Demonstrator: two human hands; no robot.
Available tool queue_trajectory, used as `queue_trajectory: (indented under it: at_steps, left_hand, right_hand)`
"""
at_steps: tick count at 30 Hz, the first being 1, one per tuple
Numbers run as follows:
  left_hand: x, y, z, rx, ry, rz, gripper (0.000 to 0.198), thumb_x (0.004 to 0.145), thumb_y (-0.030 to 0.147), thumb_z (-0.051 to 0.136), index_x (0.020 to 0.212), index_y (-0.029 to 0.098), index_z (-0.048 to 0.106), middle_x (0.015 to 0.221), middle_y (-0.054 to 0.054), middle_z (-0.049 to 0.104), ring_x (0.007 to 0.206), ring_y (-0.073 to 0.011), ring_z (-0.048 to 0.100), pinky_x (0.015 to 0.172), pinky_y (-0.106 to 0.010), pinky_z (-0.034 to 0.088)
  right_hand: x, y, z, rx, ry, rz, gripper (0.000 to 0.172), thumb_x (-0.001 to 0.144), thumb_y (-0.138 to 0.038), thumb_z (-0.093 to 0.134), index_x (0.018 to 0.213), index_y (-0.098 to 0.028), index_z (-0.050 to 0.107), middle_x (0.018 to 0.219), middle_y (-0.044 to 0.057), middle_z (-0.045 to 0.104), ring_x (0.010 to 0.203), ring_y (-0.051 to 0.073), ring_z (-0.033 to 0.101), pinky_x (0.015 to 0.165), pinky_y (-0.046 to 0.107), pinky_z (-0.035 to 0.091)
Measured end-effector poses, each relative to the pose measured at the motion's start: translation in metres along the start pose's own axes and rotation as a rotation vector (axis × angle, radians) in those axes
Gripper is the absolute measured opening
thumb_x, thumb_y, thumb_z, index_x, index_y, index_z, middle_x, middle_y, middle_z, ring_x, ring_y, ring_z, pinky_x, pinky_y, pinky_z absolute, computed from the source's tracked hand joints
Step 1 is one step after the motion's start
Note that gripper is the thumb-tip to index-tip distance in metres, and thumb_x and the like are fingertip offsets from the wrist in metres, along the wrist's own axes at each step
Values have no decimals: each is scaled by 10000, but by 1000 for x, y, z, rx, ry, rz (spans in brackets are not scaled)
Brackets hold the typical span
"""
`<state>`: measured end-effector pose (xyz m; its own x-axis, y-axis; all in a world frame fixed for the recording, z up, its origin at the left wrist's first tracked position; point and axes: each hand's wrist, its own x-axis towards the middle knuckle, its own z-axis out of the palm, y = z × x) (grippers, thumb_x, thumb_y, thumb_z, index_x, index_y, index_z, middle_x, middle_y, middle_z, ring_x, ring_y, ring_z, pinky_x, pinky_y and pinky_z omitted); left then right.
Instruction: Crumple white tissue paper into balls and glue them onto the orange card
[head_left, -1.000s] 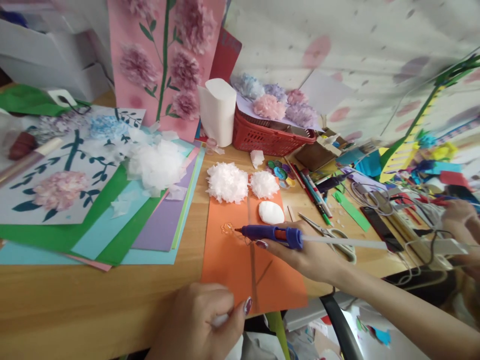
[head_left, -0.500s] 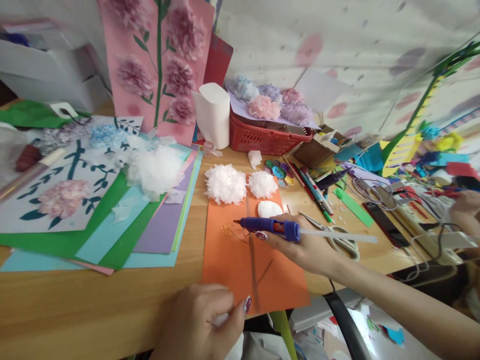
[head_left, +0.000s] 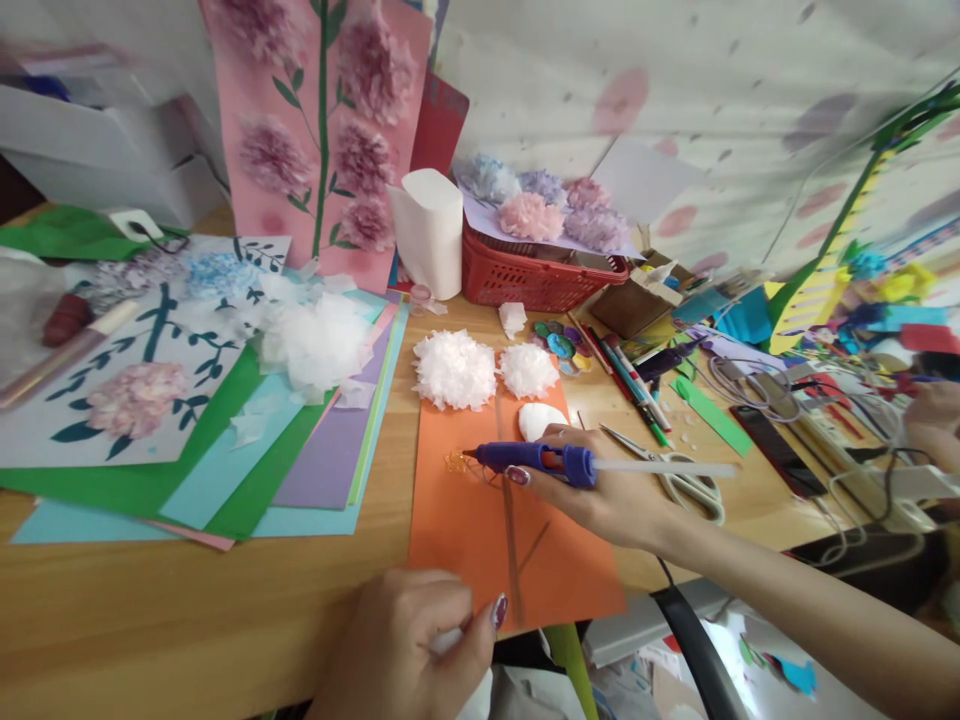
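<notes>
My right hand (head_left: 600, 500) is closed around a blue hot glue gun (head_left: 532, 460) with a clear glue stick out of its back. The nozzle points left, at a shiny patch of glue (head_left: 454, 462) on orange paper (head_left: 461, 540). A brown stem line runs down this sheet. Two white tissue-paper flowers (head_left: 454, 370) sit at its top, and a smooth white round piece (head_left: 541, 421) lies partly behind my right hand. My left hand (head_left: 420, 640) is closed near the table's front edge; a bit of white shows between its fingers, too hidden to name.
Coloured paper sheets (head_left: 315, 470) and a white tissue pile (head_left: 319, 340) lie left. Behind stand a paper roll (head_left: 433, 230) and a red basket (head_left: 540, 275) of tissue flowers. Scissors (head_left: 686, 485), pens (head_left: 637, 390), a phone (head_left: 776, 450) and cables are right, near another person's hand (head_left: 934, 420).
The glue gun's nozzle has come down and left to the glue patch, which looks larger. My left hand stays closed in about the same place.
</notes>
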<state>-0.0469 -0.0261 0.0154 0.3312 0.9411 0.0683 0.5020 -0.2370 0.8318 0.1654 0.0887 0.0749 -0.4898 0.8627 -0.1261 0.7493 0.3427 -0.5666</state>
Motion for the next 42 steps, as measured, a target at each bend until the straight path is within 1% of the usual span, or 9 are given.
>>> queue_trajectory:
  at_steps: [4, 10, 14, 22, 25, 28, 30, 37, 42]
  left_hand:
    - [-1, -1, 1, 3, -3, -5, 400, 934, 246, 424, 601, 194, 209, 501, 52, 364, 478, -69, 416, 483, -253, 215]
    - [0, 1, 0, -16, 4, -9, 407, 934, 248, 423, 600, 196, 198, 497, 51, 351, 472, -68, 405, 471, -253, 206]
    - [0, 1, 0, -19, 0, -8, 408, 939, 250, 427, 597, 192, 212, 499, 54, 360, 471, -63, 404, 474, -251, 203]
    - [3, 2, 1, -27, 70, 14, 419, 912, 237, 454, 594, 193, 184, 482, 59, 304, 442, -59, 367, 452, -262, 169]
    - [3, 3, 0, -31, 26, -17, 418, 923, 247, 447, 594, 191, 196, 496, 58, 322, 463, -60, 381, 465, -260, 181]
    - [2, 2, -1, -49, 3, -22, 418, 928, 255, 443, 589, 188, 206, 498, 57, 330, 468, -61, 383, 472, -264, 180]
    - [1, 2, -1, -60, 1, -24, 420, 926, 253, 445, 587, 186, 207, 497, 56, 330, 468, -61, 381, 473, -267, 176]
    - [3, 4, -1, -82, -8, -60, 432, 924, 267, 455, 575, 184, 215, 492, 55, 332, 469, -66, 387, 478, -273, 171]
    - [3, 4, -2, -91, -18, -68, 425, 924, 261, 455, 576, 184, 223, 493, 56, 342, 472, -66, 389, 482, -270, 177]
  right_hand:
    - [3, -4, 3, 15, 6, 31, 389, 904, -567, 606, 825, -224, 773, 543, -15, 577, 464, 104, 427, 420, 258, 287]
    - [7, -11, 2, 171, -61, -17, 322, 933, -475, 606, 1076, -247, 783, 729, 8, 737, 535, 115, 552, 462, 227, 398]
    - [9, -14, 2, 129, -52, 32, 324, 902, -497, 642, 990, -231, 806, 668, 12, 727, 506, 117, 557, 437, 225, 399]
    - [10, -11, 6, 240, -102, 7, 321, 950, -465, 595, 1166, -289, 755, 917, 23, 798, 721, 157, 696, 605, 240, 539]
    - [9, -15, 4, 189, -105, 17, 324, 932, -492, 607, 1085, -264, 778, 817, 20, 777, 635, 146, 656, 529, 235, 495]
    - [8, -19, 3, 70, -47, 20, 372, 902, -541, 615, 863, -218, 795, 570, 2, 644, 469, 119, 513, 404, 242, 353]
    - [8, -21, 4, 19, -12, 1, 414, 890, -565, 614, 749, -210, 776, 510, -2, 582, 436, 114, 458, 390, 257, 311]
    - [8, -14, 5, 148, -93, 52, 374, 915, -553, 591, 977, -247, 798, 722, 27, 750, 572, 156, 608, 486, 263, 434]
    - [7, -11, 7, 126, -24, 164, 379, 868, -582, 642, 873, -228, 776, 642, 30, 707, 536, 168, 578, 447, 282, 393]
